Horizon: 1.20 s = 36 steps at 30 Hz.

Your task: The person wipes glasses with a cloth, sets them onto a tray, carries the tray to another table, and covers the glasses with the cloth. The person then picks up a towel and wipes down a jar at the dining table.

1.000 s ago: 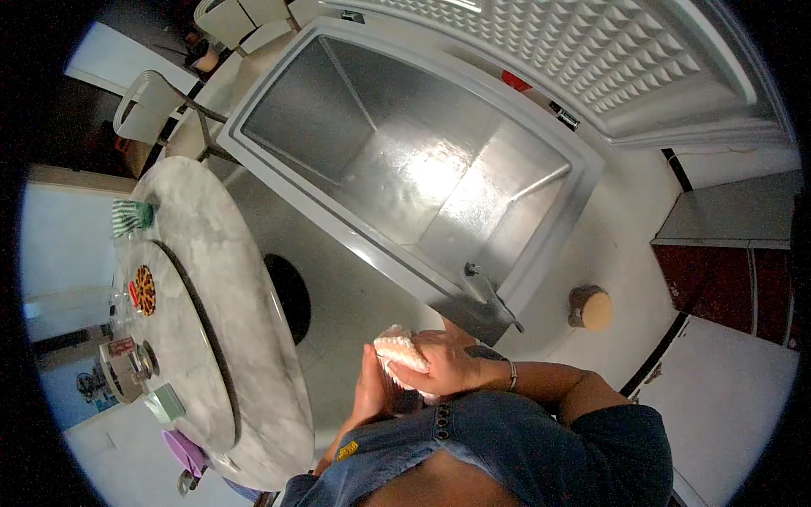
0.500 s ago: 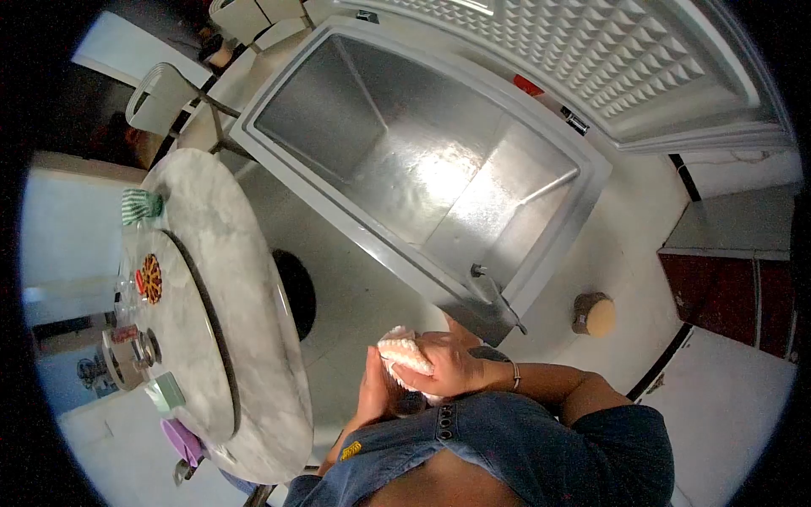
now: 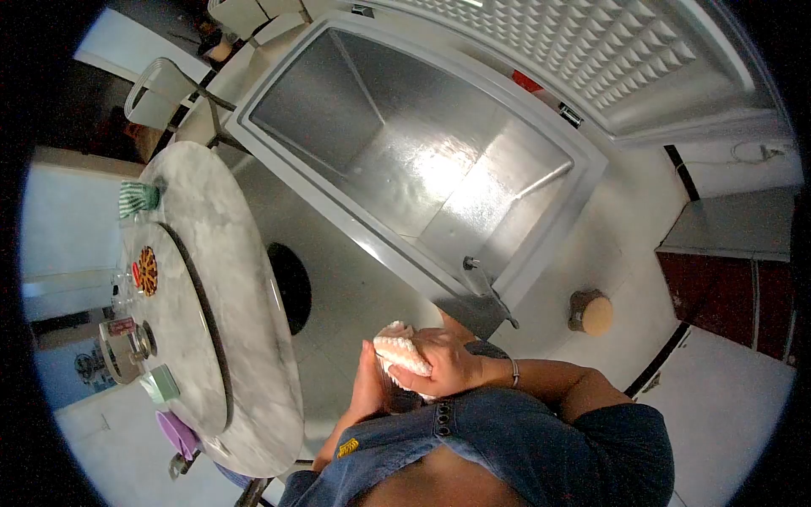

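Note:
Low in front of my body, my right hand (image 3: 443, 363) is closed on a whitish-pink textured cloth (image 3: 399, 348). A bracelet circles that wrist. My left hand (image 3: 367, 384) is on the other side of the cloth, closed around a clear, glass-like container (image 3: 400, 397) that shows between the hands, partly hidden by the cloth and fingers. Beyond my hands stands a chest freezer (image 3: 334, 196) with its patterned lid (image 3: 608, 59) raised. Its metallic inside is lit by a bright reflection. A handle-like piece (image 3: 490, 291) lies at its near right corner.
To the left is an oval marble table (image 3: 253, 338) with a turntable (image 3: 198, 355), a green striped cloth (image 3: 138, 198), a tissue box (image 3: 160, 383) and a purple item (image 3: 176, 433). White chairs (image 3: 159, 93) are behind it. A round stool (image 3: 591, 313) stands right of the freezer.
The view has shifted slightly. Both hands stay together at the cloth and clear container, with almost no change in grip.

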{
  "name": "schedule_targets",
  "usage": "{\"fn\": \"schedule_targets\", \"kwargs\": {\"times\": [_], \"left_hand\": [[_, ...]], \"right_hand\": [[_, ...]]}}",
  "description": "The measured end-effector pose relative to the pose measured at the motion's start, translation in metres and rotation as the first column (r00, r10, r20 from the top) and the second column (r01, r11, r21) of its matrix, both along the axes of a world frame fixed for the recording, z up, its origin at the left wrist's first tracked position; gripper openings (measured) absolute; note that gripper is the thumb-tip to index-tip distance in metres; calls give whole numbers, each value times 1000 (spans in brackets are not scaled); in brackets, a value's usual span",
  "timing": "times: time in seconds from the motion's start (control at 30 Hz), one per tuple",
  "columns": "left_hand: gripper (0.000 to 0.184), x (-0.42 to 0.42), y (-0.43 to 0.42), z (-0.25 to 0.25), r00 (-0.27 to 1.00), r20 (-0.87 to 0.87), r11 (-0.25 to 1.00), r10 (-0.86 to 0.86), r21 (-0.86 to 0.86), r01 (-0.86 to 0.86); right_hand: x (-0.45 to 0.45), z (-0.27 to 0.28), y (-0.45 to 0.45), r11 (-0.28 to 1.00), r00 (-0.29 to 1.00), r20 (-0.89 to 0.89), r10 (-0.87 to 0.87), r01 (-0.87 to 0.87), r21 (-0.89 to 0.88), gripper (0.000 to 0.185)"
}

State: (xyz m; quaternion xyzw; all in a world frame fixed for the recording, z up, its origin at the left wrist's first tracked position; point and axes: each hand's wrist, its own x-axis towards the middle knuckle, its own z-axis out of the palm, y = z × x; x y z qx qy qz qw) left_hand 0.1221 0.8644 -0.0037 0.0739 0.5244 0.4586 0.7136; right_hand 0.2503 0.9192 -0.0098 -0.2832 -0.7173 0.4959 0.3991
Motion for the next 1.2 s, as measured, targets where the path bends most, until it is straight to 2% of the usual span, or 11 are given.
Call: {"fn": "schedule_targets", "kwargs": {"times": [0.2,0.23,0.33,0.4,0.47,0.57,0.67,0.8,0.87,1.1,1.2], "left_hand": [[58,1,6,10,998,27,998,-60,-33,61],[58,-1,6,9,995,56,997,-78,-23,80],[57,-3,4,0,985,167,998,-38,-36,44],[57,-3,3,2,986,166,998,-12,-66,24],[56,0,3,4,990,135,991,33,-132,-15],[54,5,5,17,994,90,980,59,-192,-41],[53,3,1,18,987,144,989,67,-137,-47],[53,-1,-6,20,986,120,983,120,-151,-102],[53,-4,-11,20,992,59,986,113,-127,-104],[49,-13,-31,19,990,85,989,117,-96,-109],[50,-21,-44,14,994,23,987,111,-122,-107]], "right_hand": [[3,-2,-2,1000,999,-35,1,-2,-27,26],[3,-2,-2,998,996,-94,-10,4,-61,25],[2,-2,-2,994,985,-170,-34,16,-108,24],[1,-4,-4,992,981,-187,-45,22,-122,24],[2,-11,-8,974,994,-108,0,-25,-226,23],[2,-14,-10,962,997,-28,66,-71,-264,22],[-2,-6,-8,967,998,-52,27,-39,-252,22],[-8,-4,-10,964,996,-65,66,-80,-254,22],[-11,-4,-14,962,997,-13,79,-80,-260,22],[-15,19,-26,986,991,104,86,-70,-149,23],[-21,22,-37,985,982,147,116,-95,-143,23]]}}
